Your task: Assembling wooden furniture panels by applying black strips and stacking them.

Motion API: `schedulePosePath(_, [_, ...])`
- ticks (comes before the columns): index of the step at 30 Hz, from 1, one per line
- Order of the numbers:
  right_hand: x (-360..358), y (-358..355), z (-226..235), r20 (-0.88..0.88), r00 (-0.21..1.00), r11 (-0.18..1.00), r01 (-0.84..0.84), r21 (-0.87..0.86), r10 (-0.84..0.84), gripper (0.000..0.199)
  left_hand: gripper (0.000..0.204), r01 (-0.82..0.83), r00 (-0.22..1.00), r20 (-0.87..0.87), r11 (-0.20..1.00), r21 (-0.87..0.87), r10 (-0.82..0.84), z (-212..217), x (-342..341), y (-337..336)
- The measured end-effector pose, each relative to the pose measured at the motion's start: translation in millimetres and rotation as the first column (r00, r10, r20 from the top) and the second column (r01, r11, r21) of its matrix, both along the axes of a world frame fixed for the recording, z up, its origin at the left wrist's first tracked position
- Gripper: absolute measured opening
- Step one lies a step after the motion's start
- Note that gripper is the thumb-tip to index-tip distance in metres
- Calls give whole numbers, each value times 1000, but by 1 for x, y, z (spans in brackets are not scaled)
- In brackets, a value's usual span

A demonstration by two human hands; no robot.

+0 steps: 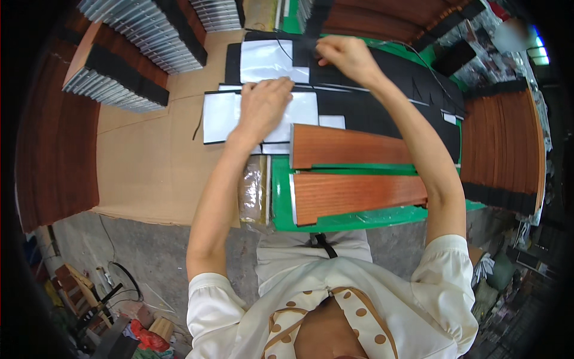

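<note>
My left hand (265, 107) lies across a white, glossy-backed sheet (220, 116) with dark edges, fingers bent a little and tips at its far edge. Another white-backed piece (263, 60) sits just beyond those fingertips. To the right, my right hand (350, 60) is raised over black sheet material (353, 78), its fingers curled and pinched together. What they hold, if anything, is too small to make out against the dark backing. Nearer to me, two reddish-brown wood-grain boards (353, 146) with notched edges rest beneath my right forearm.
Banded stacks of wood-grain panels with ribbed silver edges (143, 36) stand at the far left. More brown panel stacks (499, 143) flank the right side. Cardboard (149, 161) covers the left of the table and green sheeting (281, 209) the right. Thin black cords (427, 63) trail across the black material.
</note>
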State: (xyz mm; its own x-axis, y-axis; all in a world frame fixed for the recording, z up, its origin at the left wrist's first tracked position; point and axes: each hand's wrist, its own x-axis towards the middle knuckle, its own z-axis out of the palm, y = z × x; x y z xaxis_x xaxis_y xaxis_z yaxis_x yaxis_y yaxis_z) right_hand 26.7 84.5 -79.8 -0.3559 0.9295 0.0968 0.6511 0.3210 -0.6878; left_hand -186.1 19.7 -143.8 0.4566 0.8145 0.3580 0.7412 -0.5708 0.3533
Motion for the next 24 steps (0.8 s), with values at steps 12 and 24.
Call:
schedulePosePath(12, [226, -202, 35, -23, 725, 688, 642, -337, -688, 22, 31, -130, 944, 199, 853, -505, 261, 44, -1, -87])
schedulePosePath(24, [232, -258, 6, -530, 474, 710, 507, -489, -703, 25, 36, -12, 777, 442, 713, -701, 448, 50, 2, -98])
